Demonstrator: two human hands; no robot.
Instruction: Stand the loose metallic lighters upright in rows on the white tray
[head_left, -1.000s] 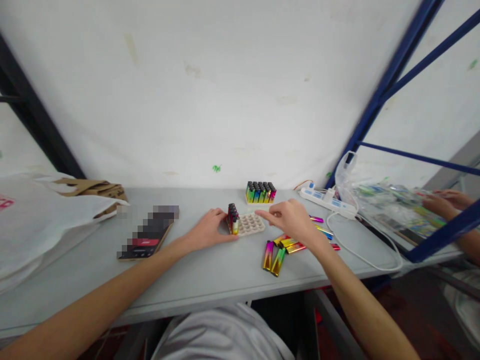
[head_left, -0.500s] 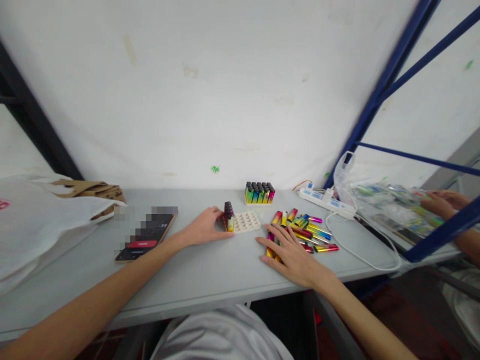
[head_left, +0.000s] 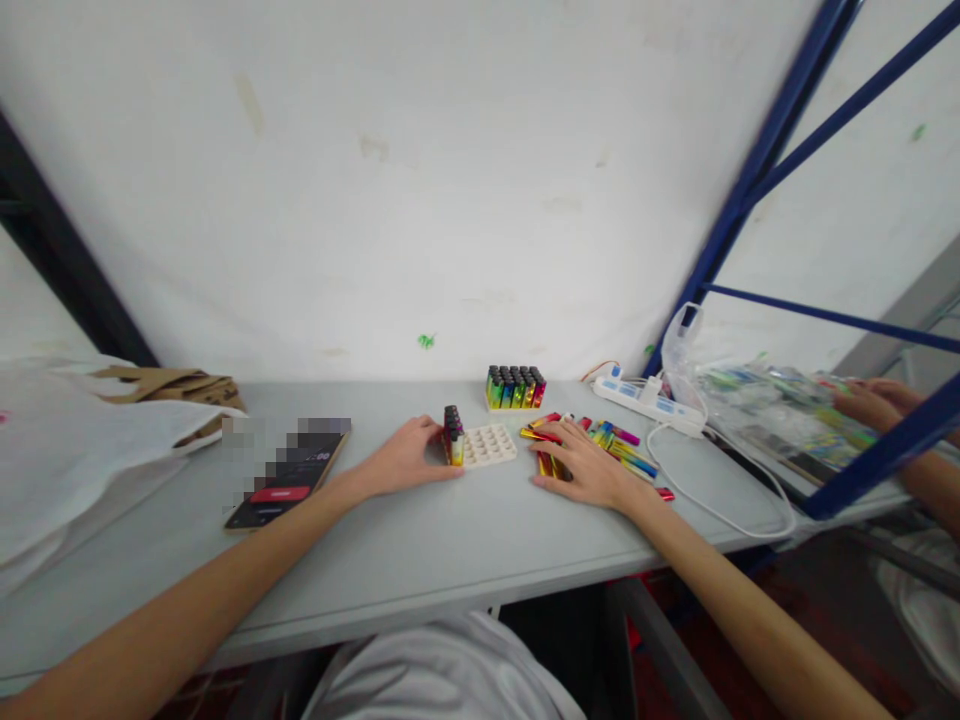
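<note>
In the head view, the sole view on record, a pale perforated tray [head_left: 491, 443] lay flat on the grey table [head_left: 450, 550], directly before the person, with a row of upright lighters [head_left: 454, 437] standing at its left end. The left hand [head_left: 409, 457] was moderately spread and had hold of that row, thumb at the near end and fingers at the far end, presumably to keep the lighters vertical and the tray from sliding. To the right of the tray, the right hand [head_left: 589, 468] was set palm down over a heap of loose lighters [head_left: 630, 457], fingers spread and slightly bent; it touched them, but whether it had grasped any could not be established, as the hand covered that part of the heap. The heap's place beside the tray seemed to suit a short reach. Behind the tray, near the wall, a full block of lighters [head_left: 516, 390] stood in close rows (its position there apparently kept it out of the way of both arms). A power strip [head_left: 649, 402] lay beyond the heap, and a phone [head_left: 281, 492] rested at the left, well apart from the lighters and with its screen facing up.
</note>
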